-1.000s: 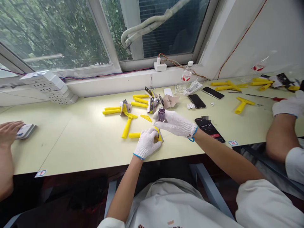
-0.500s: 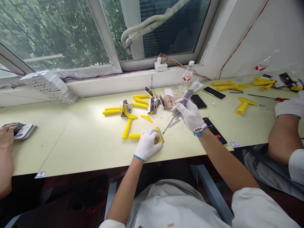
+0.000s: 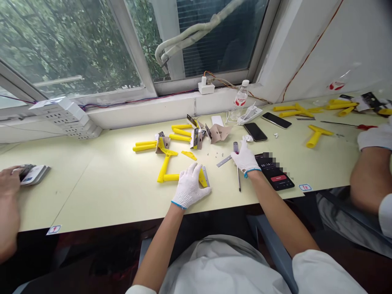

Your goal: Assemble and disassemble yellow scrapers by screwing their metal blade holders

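Note:
My left hand point(image 3: 189, 187), in a white knit glove, lies over the neck of a yellow scraper point(image 3: 171, 177) on the table. The scraper's head shows between thumb and fingers, with a metal blade point(image 3: 206, 175) along its outer edge. My gloved right hand point(image 3: 246, 158) is around a screwdriver point(image 3: 239, 179) low at the table; its clear handle shows beside the fingers and its tip points toward me. By my right thumb is a loose flat blade point(image 3: 224, 161). Several small screws point(image 3: 216, 155) and a yellow plate point(image 3: 189, 155) lie beyond.
Several yellow scrapers point(image 3: 146, 145) and cardboard packaging point(image 3: 220, 133) lie farther back. Phones point(image 3: 277, 173) and a water bottle point(image 3: 240, 100) are on the right. A co-worker's gloved hand point(image 3: 375, 139) is at far right, another person's hand point(image 3: 9, 179) at far left.
My right hand has lowered the screwdriver from above the scraper to the table on the right. The scraper has turned slightly, and my left fingers are more spread.

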`<control>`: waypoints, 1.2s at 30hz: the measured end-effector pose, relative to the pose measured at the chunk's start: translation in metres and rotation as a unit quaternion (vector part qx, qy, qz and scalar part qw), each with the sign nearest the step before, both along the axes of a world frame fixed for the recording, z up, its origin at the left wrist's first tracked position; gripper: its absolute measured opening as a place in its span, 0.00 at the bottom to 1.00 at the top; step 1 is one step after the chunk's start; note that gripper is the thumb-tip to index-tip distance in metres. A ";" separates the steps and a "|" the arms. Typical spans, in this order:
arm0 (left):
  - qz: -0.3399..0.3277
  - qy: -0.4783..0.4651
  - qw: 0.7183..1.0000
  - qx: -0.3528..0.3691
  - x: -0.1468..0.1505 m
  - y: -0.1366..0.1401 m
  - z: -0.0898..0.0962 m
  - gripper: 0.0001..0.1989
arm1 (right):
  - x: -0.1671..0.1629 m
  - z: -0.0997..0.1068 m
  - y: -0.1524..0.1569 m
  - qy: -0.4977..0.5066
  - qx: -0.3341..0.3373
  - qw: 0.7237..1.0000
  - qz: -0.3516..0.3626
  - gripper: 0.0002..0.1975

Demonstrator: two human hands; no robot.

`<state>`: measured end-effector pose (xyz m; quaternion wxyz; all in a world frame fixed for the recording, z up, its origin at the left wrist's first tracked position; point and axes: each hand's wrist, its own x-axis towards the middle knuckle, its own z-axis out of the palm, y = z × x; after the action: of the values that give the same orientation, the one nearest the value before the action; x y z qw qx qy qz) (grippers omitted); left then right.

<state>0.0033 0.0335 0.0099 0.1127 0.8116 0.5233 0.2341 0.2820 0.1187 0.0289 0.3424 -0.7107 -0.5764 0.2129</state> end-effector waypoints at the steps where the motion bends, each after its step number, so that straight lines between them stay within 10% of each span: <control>1: 0.001 0.008 1.000 -0.006 -0.001 0.002 0.000 0.47 | -0.001 -0.002 0.000 -0.020 -0.003 1.000 -0.003 0.25; 12: -0.046 0.047 0.997 -0.028 -0.022 0.026 0.007 0.52 | -0.024 0.002 -0.011 -0.161 0.005 0.976 0.147 0.24; 21: -0.084 0.053 0.995 -0.002 -0.037 0.057 0.000 0.53 | -0.075 0.001 -0.035 -0.201 0.047 0.893 0.401 0.26; 36: -0.044 0.024 0.999 0.003 -0.039 0.050 -0.007 0.56 | -0.036 -0.012 -0.085 -0.219 0.031 0.943 0.249 0.29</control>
<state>-0.0357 0.0830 0.0029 0.1074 0.8397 0.4887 0.2109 0.2463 0.0342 0.0173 0.1657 -0.5623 -0.8022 0.1128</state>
